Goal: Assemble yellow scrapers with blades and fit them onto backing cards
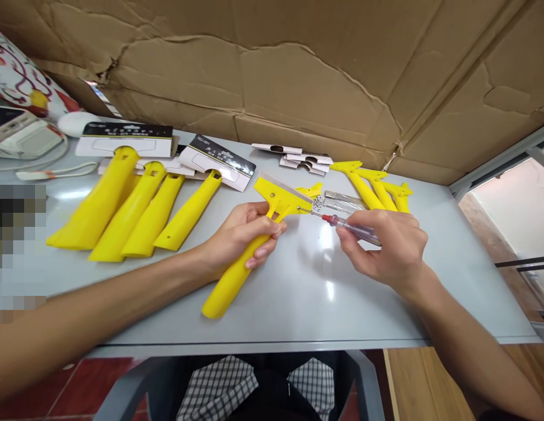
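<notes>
The left grip (239,233) holds a yellow scraper (230,286), one screw (272,195) seated; the right grip (392,242) pinches a screwdriver (338,221) at the other screw (299,208), seemingly unfinished

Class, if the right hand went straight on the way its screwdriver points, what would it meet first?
The right hand would probably meet the yellow scraper in the left hand: the screwdriver points at a screw on its head. Whether the tip already touches is unclear.
</notes>
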